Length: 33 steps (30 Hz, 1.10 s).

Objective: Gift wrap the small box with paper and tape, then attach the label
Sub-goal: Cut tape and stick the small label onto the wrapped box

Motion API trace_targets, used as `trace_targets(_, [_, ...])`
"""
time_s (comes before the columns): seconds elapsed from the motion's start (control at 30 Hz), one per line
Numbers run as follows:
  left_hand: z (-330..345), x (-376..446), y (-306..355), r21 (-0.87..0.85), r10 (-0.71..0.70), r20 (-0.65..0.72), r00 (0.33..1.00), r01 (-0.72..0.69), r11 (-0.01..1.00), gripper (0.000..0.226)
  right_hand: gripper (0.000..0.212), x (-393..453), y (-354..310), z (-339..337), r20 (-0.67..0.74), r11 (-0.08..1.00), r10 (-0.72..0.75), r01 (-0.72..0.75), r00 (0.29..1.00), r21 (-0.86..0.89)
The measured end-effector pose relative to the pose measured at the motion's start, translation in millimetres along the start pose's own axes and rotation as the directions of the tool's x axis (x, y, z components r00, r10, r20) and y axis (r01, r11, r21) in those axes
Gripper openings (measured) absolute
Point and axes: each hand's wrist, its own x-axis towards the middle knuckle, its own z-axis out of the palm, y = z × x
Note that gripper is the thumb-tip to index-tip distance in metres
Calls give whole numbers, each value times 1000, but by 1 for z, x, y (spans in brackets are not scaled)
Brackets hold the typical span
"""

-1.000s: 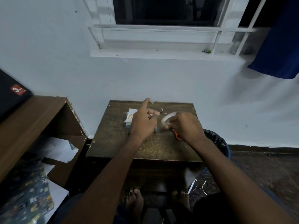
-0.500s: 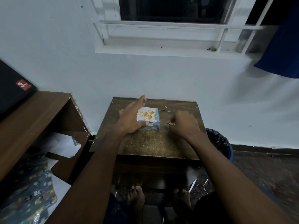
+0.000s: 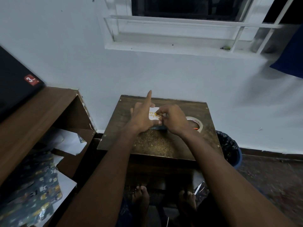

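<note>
A: Report the far left first.

B: I see a black case [image 3: 14, 82] with a red sticker on a brown shelf unit [image 3: 37, 110]. Loose white sheets [image 3: 68, 141] lie inside the shelf, and patterned wrapping paper [image 3: 32, 199] lies below them at the lower left.

A: Left hand?

B: The left hand [image 3: 141, 117] is at the left side of the wrapped box [image 3: 158, 127] on the small wooden table [image 3: 164, 143]. Its index finger points straight up and away; the thumb lies along the near edge of the label. I cannot tell whether the remaining fingers grip anything.

A: Location of the box and label?

B: The box sits near the middle of the table top, mostly hidden by both hands; only a dark strip of its near edge shows. The white label [image 3: 153, 114] with yellow print lies on top of it.

A: Right hand?

B: The right hand [image 3: 173, 119] is over the box, its fingertips curled and pinching at the label's right edge. What exactly it pinches is too small to tell.

A: Further right?

B: A tape roll [image 3: 196, 122] lies flat on the table just beside the right wrist. A bin with a black liner [image 3: 229, 148] stands beside the table on the floor.
</note>
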Motion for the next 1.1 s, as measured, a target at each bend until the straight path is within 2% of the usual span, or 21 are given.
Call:
trace_targets(0.17, [-11, 1, -4, 31, -25, 57, 998, 24, 999, 135, 28, 5, 3, 5, -17, 999, -2, 1, 1000, -37])
trace_targets(0.37, [-16, 1, -15, -66, -47, 93, 995, 53, 996, 139, 35, 10, -5, -5, 54, 992, -12, 19, 998, -121])
trace_targets(0.47, [-15, 0, -14, -84, -34, 78, 996, 41, 996, 137, 36, 9, -11, -6, 67, 995, -25, 31, 997, -91])
trace_targets(0.6, [-19, 0, -12, -197, -79, 33, 996, 84, 977, 138, 44, 9, -12, -13, -58, 998, 68, -67, 996, 17])
trace_targets(0.67, [-26, -1, -10, -326, -159, -6, 987, 149, 934, 135, 44, 8, -9, -17, -153, 991, 121, -111, 981, 69])
trace_targets(0.73, [-34, 0, -10, -418, -249, -51, 967, 206, 885, 132, 41, 9, -3, -21, -185, 983, 160, -139, 970, 122])
trace_targets(0.8, [-37, 1, -12, -474, -307, -79, 949, 235, 849, 133, 38, 9, 3, -23, -87, 986, 134, -125, 987, 107])
trace_targets(0.9, [-37, 2, -11, -512, -356, -51, 933, 281, 812, 131, 59, 9, 11, -18, 161, 995, 95, -92, 982, -28])
trace_targets(0.93, [-38, 2, -8, -531, -363, -46, 930, 285, 798, 129, 62, 8, 12, -15, 187, 994, 104, -99, 977, -36])
trace_targets(1.0, [-39, 1, -4, -566, -368, -40, 929, 282, 775, 128, 53, 9, 16, -14, 122, 996, 87, -90, 989, 18])
trace_targets(1.1, [-40, -2, -1, -594, -383, -23, 923, 296, 748, 124, 24, 8, 17, -23, 67, 990, 44, -53, 997, 134])
